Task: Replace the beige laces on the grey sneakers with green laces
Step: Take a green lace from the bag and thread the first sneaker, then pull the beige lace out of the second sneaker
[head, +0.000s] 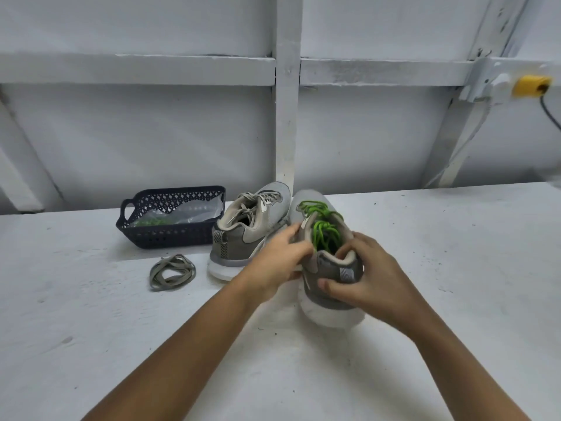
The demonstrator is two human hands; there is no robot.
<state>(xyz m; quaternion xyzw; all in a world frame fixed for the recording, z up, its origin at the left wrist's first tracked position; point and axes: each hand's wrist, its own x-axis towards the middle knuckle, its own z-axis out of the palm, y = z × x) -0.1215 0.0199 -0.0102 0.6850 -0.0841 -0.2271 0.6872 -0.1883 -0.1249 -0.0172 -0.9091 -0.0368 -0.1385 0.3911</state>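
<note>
Two grey sneakers stand side by side on the white table. The right sneaker (329, 268) carries green laces (323, 226), its heel toward me. My right hand (367, 278) grips its heel, thumb on the back and fingers curled over the collar. My left hand (280, 256) holds the shoe's left side near the collar, fingers by the green laces. The left sneaker (246, 229) is threaded with beige laces (247, 205). A loose beige lace (172, 272) lies coiled on the table in front of the basket.
A dark blue plastic basket (170, 235) at the back left holds a clear bag with green laces (151, 221). Behind the table (91, 329) is a white wall with beams. A yellow socket (531, 85) with a cable sits upper right.
</note>
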